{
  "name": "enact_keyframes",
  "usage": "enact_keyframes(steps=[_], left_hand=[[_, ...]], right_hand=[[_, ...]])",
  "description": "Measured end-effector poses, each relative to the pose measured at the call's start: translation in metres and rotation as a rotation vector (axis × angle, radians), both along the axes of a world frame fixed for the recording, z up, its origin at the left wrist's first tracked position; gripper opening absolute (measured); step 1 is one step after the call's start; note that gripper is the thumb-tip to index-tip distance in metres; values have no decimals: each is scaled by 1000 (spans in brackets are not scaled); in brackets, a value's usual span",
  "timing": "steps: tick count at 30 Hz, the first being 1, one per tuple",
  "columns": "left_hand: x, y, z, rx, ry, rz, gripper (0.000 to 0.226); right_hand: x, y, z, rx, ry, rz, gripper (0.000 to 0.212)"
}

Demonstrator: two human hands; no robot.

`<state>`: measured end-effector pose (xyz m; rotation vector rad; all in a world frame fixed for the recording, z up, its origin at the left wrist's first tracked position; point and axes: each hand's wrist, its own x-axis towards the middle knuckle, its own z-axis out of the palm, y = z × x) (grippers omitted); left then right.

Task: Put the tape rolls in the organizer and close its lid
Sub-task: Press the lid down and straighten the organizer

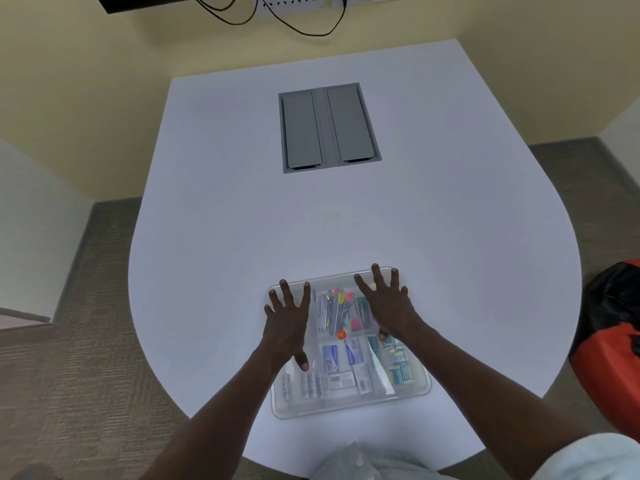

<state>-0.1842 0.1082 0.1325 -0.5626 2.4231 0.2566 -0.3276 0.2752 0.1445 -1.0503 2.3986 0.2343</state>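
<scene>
A clear plastic organizer (349, 405) sits at the near edge of the white table (346, 220), with its transparent lid lying flat on top. Through the lid I see staplers, coloured clips, staple boxes, batteries and small rolls in separate compartments. My left hand (287, 323) lies flat on the lid's far left part, fingers spread. My right hand (386, 304) lies flat on the far right part, fingers spread over the far edge. Neither hand grips anything. No loose tape rolls show on the table.
A grey double-flap cable hatch (329, 128) is set into the table's far middle. Black cables (304, 26) hang on the yellow wall behind. A red and black bag (613, 337) sits on the floor at the right. Carpet surrounds the table.
</scene>
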Motion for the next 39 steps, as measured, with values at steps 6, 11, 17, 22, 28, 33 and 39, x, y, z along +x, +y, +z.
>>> enact_keyframes(steps=[6,11,17,22,28,33,39], left_hand=[[-6,8,-7,-26,43,44,144],[-7,10,-11,-73,95,83,118],[-10,11,-7,-16,48,105,130],[-2,7,-2,11,27,73,151],[24,0,-4,54,134,112,157],[51,18,-4,137,239,456,147],[66,21,-2,286,344,604,135]], right_hand=[[3,-8,-5,-53,23,-57,97],[4,-13,-12,-75,22,-74,89],[3,-14,-5,-43,-12,-90,96],[7,-11,2,-23,-27,-75,103],[15,19,1,-100,85,-48,110],[35,46,-8,-155,45,-237,79],[40,51,-9,-210,34,-259,64]])
